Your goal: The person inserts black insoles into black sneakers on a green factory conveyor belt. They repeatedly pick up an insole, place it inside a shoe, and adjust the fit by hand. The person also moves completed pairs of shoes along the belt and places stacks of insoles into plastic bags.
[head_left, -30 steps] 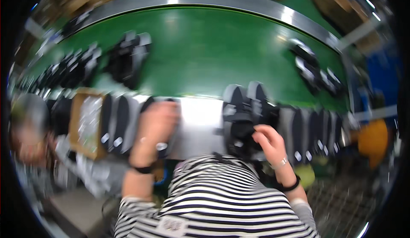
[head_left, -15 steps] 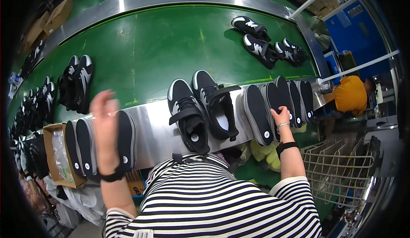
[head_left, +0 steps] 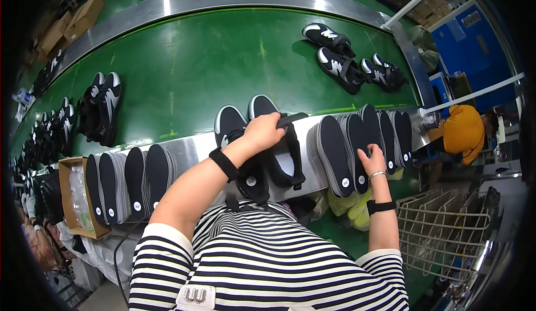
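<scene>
A pair of black sneakers with silver toes stands before me at the metal edge. My left hand (head_left: pixel 264 132) reaches across the left shoe (head_left: pixel 229 122) and is closed on the black strap (head_left: pixel 293 119) of the right shoe (head_left: pixel 288 163), whose pale inside shows. On the right, my right hand (head_left: pixel 373 161) is at the edge of a stack of black insoles (head_left: pixel 357 138) with round white labels. Its thumb and forefinger are apart, with nothing visible between them; its other fingers are partly hidden.
More insole stacks (head_left: pixel 114 185) lie left of the shoes, beside a cardboard box (head_left: pixel 66 196) holding clear plastic. Several sneakers (head_left: pixel 340 70) stand on the green belt (head_left: pixel 212 60). A wire rack (head_left: pixel 441 230) is at the right, and a person in yellow (head_left: pixel 463 132) is beyond.
My left hand has come from above the left insole stacks to the right shoe's strap and closed on it. My right hand has stayed by the insoles, shifting slightly down.
</scene>
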Motion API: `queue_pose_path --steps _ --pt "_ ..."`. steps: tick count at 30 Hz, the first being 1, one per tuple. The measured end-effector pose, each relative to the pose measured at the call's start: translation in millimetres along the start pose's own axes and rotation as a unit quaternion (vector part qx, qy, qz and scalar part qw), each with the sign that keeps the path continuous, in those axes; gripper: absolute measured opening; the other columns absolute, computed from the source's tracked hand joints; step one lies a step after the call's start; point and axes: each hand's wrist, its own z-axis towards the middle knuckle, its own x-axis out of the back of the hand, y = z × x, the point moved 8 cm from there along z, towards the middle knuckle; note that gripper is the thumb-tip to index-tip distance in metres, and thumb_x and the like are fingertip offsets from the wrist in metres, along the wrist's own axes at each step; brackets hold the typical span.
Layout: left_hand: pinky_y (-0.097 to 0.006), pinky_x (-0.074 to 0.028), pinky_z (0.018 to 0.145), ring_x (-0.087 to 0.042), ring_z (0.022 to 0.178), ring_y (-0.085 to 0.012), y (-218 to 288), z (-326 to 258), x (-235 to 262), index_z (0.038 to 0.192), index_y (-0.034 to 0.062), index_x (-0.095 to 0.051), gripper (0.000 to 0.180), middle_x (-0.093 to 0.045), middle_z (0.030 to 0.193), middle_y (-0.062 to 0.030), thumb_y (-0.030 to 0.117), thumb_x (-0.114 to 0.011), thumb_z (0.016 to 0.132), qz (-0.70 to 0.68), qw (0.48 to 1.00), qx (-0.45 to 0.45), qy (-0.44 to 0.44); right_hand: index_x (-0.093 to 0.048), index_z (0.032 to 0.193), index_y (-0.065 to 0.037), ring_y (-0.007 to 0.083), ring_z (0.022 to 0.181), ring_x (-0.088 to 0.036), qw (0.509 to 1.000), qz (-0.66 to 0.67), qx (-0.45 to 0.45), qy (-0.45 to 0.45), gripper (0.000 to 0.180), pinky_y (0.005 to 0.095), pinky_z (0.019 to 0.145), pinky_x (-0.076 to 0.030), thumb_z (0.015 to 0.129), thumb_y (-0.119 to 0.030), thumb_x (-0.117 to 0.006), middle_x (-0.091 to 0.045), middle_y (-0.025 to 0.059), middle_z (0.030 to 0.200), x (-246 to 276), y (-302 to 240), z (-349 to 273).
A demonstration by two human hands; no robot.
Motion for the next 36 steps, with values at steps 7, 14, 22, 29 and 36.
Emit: queue_pose_path --steps 7,14,22,29,36 --pt "-0.04 -0.044 0.069 -0.057 0.079 -0.0335 -10 -2 -1 0.086 0.0013 -0.055 0.025 -0.059 0.08 -0.0182 0.021 -0.06 0.07 -0.071 0.997 0.008 0.003 -0.046 0.102 -0.008 0.0312 0.094 -0.053 0.993 -0.068 -0.049 -0.081 0.057 0.0406 0.076 -0.044 0.061 -0.037 -0.072 -0.054 0.015 0.103 -17 -3 0" --pt "-0.04 -0.045 0.068 -0.058 0.076 -0.0334 -3 -9 0 0.088 0.0026 -0.056 0.028 -0.06 0.077 -0.0166 0.025 -0.059 0.072 -0.085 0.994 -0.005 0.072 -0.051 0.089 -0.004 0.0219 0.07 -0.056 0.989 0.143 0.035 0.026 0.036 0.0317 0.065 -0.046 0.069 -0.03 -0.066 -0.055 0.0084 0.076 15 -10 5" --pt "-0.041 -0.043 0.064 -0.056 0.074 -0.0338 -10 -4 -4 0.093 0.0051 -0.047 0.027 -0.058 0.075 -0.0161 0.02 -0.058 0.073 -0.081 0.992 -0.008 0.095 -0.059 0.066 -0.001 0.0183 0.055 -0.057 0.851 0.278 0.07 -0.44 0.025 0.0319 0.051 -0.044 0.075 -0.024 -0.053 -0.055 0.0085 0.058 -7 -159 -104" --pt "-0.041 -0.044 0.068 -0.057 0.078 -0.0351 -11 -1 -5 0.095 0.0032 -0.048 0.028 -0.059 0.079 -0.0177 0.017 -0.058 0.072 -0.068 0.994 -0.005 0.088 -0.058 0.072 -0.006 0.0288 0.077 -0.055 0.946 -0.091 0.255 -0.176 0.025 0.0396 0.068 -0.042 0.065 -0.03 -0.057 -0.054 0.0121 0.082 -48 -236 -93" --pt "-0.042 -0.045 0.07 -0.057 0.08 -0.0348 -16 0 -8 0.095 0.0026 -0.049 0.029 -0.06 0.082 -0.0179 0.017 -0.058 0.072 -0.076 0.993 0.013 0.093 -0.052 0.087 -0.008 0.025 0.077 -0.057 0.91 -0.246 0.25 -0.22 0.033 0.0391 0.068 -0.043 0.066 -0.032 -0.06 -0.053 0.0105 0.083 6 -214 -127"
